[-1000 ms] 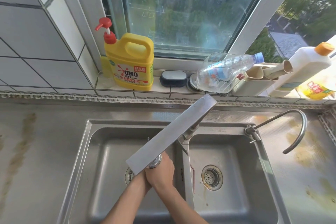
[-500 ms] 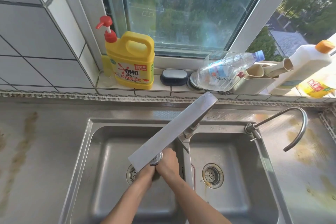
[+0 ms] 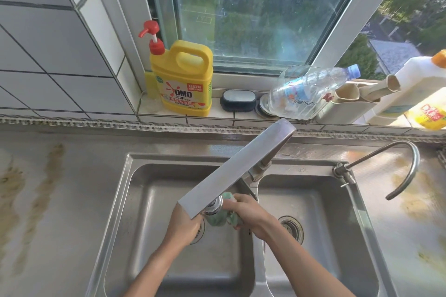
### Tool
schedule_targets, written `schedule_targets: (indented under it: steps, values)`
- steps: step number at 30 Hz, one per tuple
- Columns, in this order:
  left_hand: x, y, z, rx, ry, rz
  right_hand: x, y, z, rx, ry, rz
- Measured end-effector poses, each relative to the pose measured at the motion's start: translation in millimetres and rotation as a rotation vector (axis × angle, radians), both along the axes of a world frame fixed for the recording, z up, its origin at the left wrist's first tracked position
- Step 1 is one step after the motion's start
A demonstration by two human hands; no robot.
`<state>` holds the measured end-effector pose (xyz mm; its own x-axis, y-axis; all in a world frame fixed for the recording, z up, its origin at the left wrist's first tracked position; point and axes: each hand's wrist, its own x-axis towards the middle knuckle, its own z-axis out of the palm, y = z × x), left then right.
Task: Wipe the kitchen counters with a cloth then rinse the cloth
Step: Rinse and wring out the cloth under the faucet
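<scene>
Over the left basin of the steel sink (image 3: 125, 176), 2 hands meet under the flat faucet (image 3: 237, 167) spout. The right hand (image 3: 251, 214) curls its fingers around the bunched green cloth (image 3: 218, 218) just below the nozzle. The left hand (image 3: 184, 226) touches the cloth's left side; its fingers are hidden, so I cannot tell their grip.

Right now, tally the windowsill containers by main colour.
Yellow: 2, the OMO jug and a bottle at the right edge
White: 1, the orange-capped bottle
Clear: 1, the plastic bottle on its side
Beige: 1, the holder
Total: 5
</scene>
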<state>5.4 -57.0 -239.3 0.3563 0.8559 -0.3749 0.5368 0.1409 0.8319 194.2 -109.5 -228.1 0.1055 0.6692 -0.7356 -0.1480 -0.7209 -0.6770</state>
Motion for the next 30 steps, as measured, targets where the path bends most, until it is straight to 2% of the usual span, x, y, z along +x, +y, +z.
schedule_targets:
  steps: [2, 5, 9, 13, 18, 23, 28, 30]
  values:
    - [-4, -8, 0, 0.102, 0.04, -0.124, -4, -1, 3, 0.007, -0.012, 0.042]
    - [-4, -15, -3, 0.08, 0.021, -0.279, -10, 1, 9, 0.006, 0.003, 0.124]
    - [8, -13, -4, -0.053, -0.052, -0.1, -8, 3, 17, 0.036, 0.033, 0.152]
    - [5, -1, 2, -0.239, -0.158, 0.034, 2, -2, 12, 0.057, -0.111, -0.057]
    - [-1, -2, 9, -0.375, -0.231, 0.133, -4, -4, 4, -0.001, -0.178, -0.136]
    - [2, -4, 6, -0.406, -0.265, 0.164, -9, -12, -6, -0.117, 0.127, -0.233]
    - [8, -11, -8, -0.404, -0.203, 0.171, -15, -26, -18, -0.221, 0.308, -0.416]
    - [12, -15, -10, -0.424, -0.226, 0.151, -16, -29, -19, -0.213, 0.418, -0.347]
